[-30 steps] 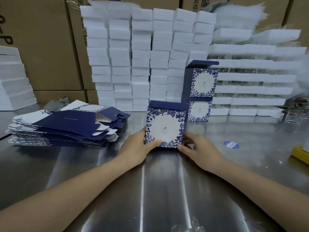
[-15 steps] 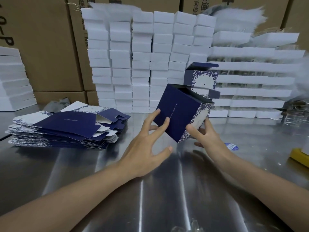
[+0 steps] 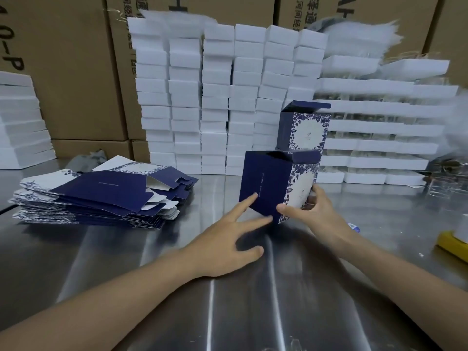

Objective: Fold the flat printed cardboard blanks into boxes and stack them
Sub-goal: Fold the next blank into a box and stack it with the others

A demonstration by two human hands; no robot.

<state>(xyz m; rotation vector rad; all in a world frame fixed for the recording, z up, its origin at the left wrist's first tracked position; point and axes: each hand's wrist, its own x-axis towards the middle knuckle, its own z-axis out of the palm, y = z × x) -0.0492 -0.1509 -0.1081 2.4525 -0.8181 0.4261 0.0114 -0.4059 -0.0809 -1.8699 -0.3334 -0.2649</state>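
A folded navy box with a floral white face (image 3: pixel 268 186) stands near the table's middle, turned so one corner faces me. My right hand (image 3: pixel 314 214) grips its lower right corner, thumb on the navy side and fingers on the floral face. My left hand (image 3: pixel 228 239) is spread open, its straight fingertips touching the navy side low down. Behind it, a finished box (image 3: pixel 304 130) with its lid flap up tops a stack whose lower part is hidden. A pile of flat printed blanks (image 3: pixel 101 198) lies at the left.
The steel table (image 3: pixel 228 300) runs toward me. Columns of white foam blocks (image 3: pixel 217 97) and white trays (image 3: pixel 379 122) line the back, with brown cartons (image 3: pixel 71 72) behind. A yellow object (image 3: pixel 453 245) sits at the right edge.
The box left the table, tipped in the air, and now stands upright further right, in front of the stacked boxes. My left hand let go and opened.
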